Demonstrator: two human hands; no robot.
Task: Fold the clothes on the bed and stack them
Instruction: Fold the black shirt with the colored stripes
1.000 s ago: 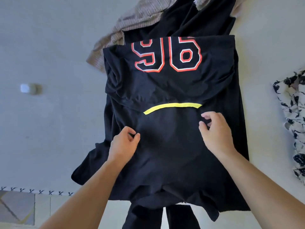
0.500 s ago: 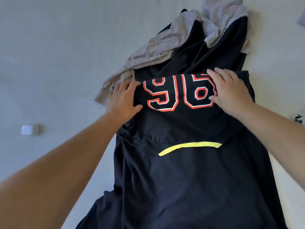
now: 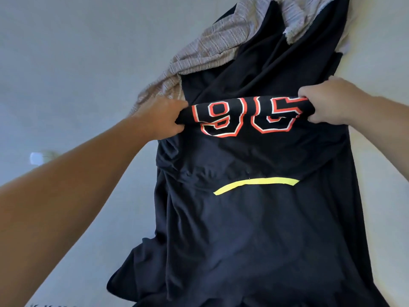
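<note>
Pale grey sheeting covers the bed [image 3: 73,52], which carries everything here and gives a broad flat surface for folding. Spread down its middle, running from the far side toward the near edge, lies the black jersey [image 3: 254,229], laid flat so its folds can be squared; its near end bunches in loose wrinkles toward the near left. Beyond it, toward the far edge, a beige knit garment [image 3: 212,47] lies crumpled and partly under more dark cloth, apparently waiting its turn. The far end of the jersey is doubled back, so the orange-and-white number print [image 3: 247,117] shows on the raised roll of fabric. The left hand [image 3: 163,117] clenches the left end of that roll and the right hand [image 3: 327,103] clenches the right end, both with fingers curled round the cloth, likely so the fold comes over evenly and stays taut between them. Below the roll, a yellow curved stripe [image 3: 256,183] marks the jersey's middle. Near the bed's left edge sits a small white object [image 3: 37,157], too blurred to identify.
</note>
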